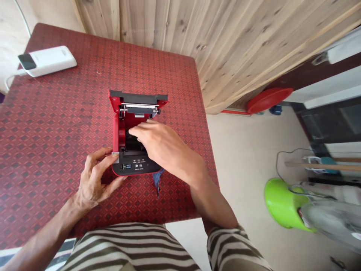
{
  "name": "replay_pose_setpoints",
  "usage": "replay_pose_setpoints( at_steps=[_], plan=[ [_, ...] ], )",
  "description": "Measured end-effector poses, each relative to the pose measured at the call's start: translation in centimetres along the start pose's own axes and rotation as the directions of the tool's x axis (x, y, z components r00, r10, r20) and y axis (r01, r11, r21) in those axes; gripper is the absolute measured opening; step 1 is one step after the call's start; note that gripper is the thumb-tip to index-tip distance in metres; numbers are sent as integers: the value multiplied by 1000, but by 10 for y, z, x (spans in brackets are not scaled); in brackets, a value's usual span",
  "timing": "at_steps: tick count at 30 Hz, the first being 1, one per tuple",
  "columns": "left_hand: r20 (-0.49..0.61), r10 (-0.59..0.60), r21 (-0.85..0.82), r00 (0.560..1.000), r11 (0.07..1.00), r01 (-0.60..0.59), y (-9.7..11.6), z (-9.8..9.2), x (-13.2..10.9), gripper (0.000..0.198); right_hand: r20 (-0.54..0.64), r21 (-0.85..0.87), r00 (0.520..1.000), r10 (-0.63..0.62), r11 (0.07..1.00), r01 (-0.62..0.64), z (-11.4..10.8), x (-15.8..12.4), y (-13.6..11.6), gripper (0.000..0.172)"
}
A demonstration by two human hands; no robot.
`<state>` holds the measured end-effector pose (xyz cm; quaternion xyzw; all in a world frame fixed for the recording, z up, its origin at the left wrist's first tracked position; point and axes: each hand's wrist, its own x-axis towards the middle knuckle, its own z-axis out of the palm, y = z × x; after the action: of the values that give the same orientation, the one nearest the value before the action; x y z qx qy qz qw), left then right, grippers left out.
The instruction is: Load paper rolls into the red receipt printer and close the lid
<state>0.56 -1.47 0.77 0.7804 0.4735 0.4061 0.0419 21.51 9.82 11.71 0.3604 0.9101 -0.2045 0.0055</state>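
A small red and black printer (118, 128) stands on the red patterned table (56, 124) with its lid tipped open toward the wall. My left hand (96, 177) grips its near left corner, thumb and fingers wrapped round the casing. My right hand (158, 145) lies over the open paper bay, its fingers bent down into the cavity; whatever they touch is hidden. A black control panel (135, 165) with small buttons faces me. A bit of blue cloth or tape (157, 180) sticks out beneath the printer's near right side.
A white power bank (47, 60) with a cable lies at the table's far left corner. A wooden plank wall rises behind. To the right, on the floor, are a red basin (267, 98), a green plastic object (282, 203) and a fan (332, 218).
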Motion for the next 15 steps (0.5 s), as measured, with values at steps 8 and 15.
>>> replay_pose_setpoints(
  at_steps=[8, 15],
  plan=[
    [53, 23, 70, 998, 997, -27, 6, -25, 21, 58, -138, 298, 975, -173, 932, 208, 14, -23, 19, 13],
    [-6, 87, 57, 996, 995, -86, -5, -35, 63, 53, -248, 470, 968, -50, 867, 165, 15, -21, 29, 15]
  ],
)
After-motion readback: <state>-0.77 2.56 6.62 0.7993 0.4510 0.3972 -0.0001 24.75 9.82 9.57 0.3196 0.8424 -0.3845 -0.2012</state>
